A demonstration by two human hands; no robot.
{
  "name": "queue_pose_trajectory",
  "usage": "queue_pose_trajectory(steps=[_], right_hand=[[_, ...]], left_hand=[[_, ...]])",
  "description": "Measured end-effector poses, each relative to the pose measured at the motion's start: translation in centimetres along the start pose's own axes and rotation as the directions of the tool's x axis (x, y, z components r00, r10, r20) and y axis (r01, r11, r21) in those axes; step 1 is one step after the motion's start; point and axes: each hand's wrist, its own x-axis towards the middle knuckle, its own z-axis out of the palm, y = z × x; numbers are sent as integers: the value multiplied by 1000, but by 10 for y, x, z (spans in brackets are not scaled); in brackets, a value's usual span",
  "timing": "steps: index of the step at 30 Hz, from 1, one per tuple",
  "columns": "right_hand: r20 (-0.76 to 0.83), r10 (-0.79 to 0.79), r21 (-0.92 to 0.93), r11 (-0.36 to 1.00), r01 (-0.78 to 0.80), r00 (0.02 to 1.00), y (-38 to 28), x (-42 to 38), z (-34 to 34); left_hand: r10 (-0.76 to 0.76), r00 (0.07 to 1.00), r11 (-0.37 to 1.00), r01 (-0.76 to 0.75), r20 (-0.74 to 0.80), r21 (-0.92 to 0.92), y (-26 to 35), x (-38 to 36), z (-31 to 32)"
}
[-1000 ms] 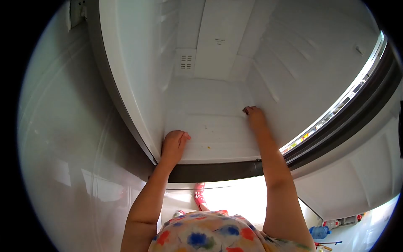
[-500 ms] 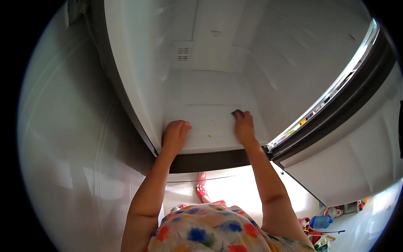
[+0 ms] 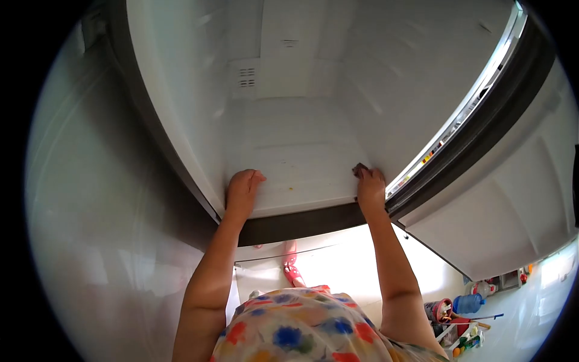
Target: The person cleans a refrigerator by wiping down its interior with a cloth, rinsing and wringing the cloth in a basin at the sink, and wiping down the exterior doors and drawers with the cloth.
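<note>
My right hand [image 3: 371, 188] is closed on a small dark cloth [image 3: 360, 169], pressed to the white floor of the refrigerator compartment [image 3: 301, 157] near its right wall. The cloth is crumpled and mostly covered by my fingers. At the front left of the same floor, my left hand [image 3: 242, 192] rests against the left wall with its fingers curled in, and no object shows in it. Between the hands lies a small yellow speck [image 3: 291, 189]; a few faint marks sit farther back.
The refrigerator door [image 3: 482, 199] stands open on the right, with a dark gasket edge. A dark front sill [image 3: 301, 225] runs below the compartment. A blue water jug [image 3: 468, 303] and a pink bucket [image 3: 438, 310] stand on the floor at lower right.
My right hand has slid with the cloth to the right, closer to the right wall. My left hand keeps its place on the compartment floor. The view has shifted slightly.
</note>
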Motion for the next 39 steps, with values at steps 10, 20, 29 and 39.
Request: queue_pose_trajectory(steps=[10,20,29,39], right_hand=[[-32,-58,373,926,66,998,-107,-14,-8],[-139,105,137,987,-86,985,-4,-28,-28],[-1,-45,443,896,41,999,-86,-36,-16],[-139,-133,152,976,154,981,14,81,88]], left_hand=[[15,1000,999,-15,-9,46,4,-1,2],[38,999,999,-38,0,24,-9,-3,5],[59,998,997,-60,22,54,-8,-4,5],[184,982,982,-185,-38,-28,-1,-12,1]])
